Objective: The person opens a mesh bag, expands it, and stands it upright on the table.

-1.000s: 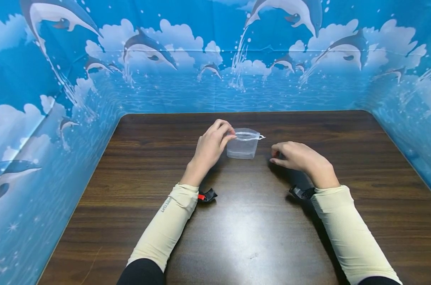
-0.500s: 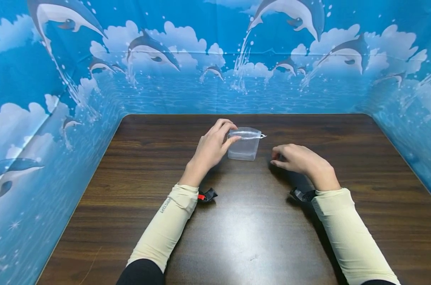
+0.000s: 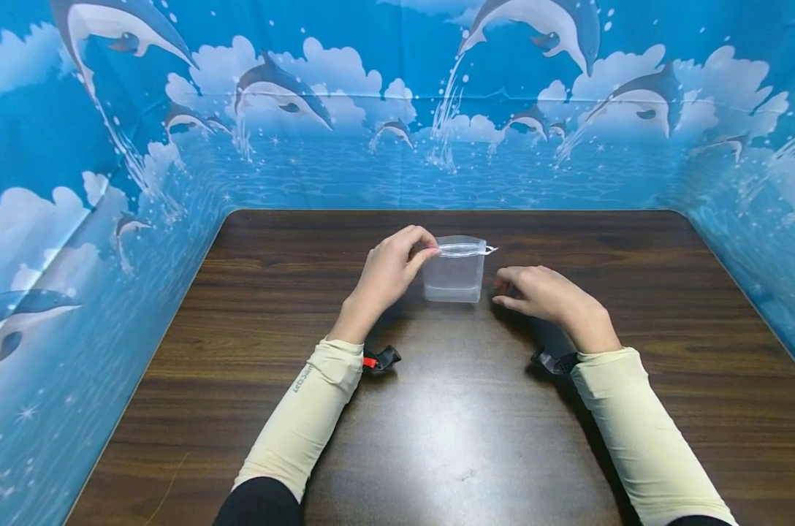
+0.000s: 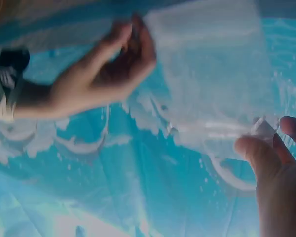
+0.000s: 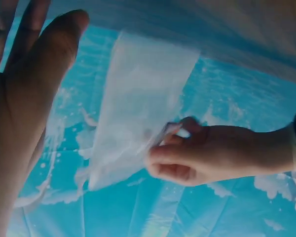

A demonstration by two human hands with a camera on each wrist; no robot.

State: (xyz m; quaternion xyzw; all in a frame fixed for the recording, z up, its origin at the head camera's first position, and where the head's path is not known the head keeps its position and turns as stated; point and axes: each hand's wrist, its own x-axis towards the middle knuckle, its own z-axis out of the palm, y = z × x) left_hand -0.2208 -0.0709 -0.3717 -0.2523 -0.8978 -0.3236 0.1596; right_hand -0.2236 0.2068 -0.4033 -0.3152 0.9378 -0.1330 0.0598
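Observation:
A small clear plastic zip bag [image 3: 453, 277] stands upright on the dark wooden table [image 3: 470, 424], near its middle. My left hand [image 3: 429, 253] pinches the bag's top left corner between thumb and forefinger. The bag's zip strip [image 3: 466, 250] runs across the top and sticks out to the right. My right hand [image 3: 503, 288] rests on the table just right of the bag, fingers loosely curled, holding nothing and a small gap away. The left wrist view shows the bag [image 4: 212, 84] with my right hand [image 4: 103, 74] beyond it. In the right wrist view my left hand [image 5: 207, 153] holds the bag [image 5: 138, 108].
Blue dolphin-print cloth walls [image 3: 397, 131] close in the table at the back and on both sides. Black wrist camera straps [image 3: 381, 359] sit at both cuffs. Bare tabletop lies in front of and around the hands.
The left hand has brought the bag slightly right and nearer, and it now stands straighter. The right hand has edged left toward the bag.

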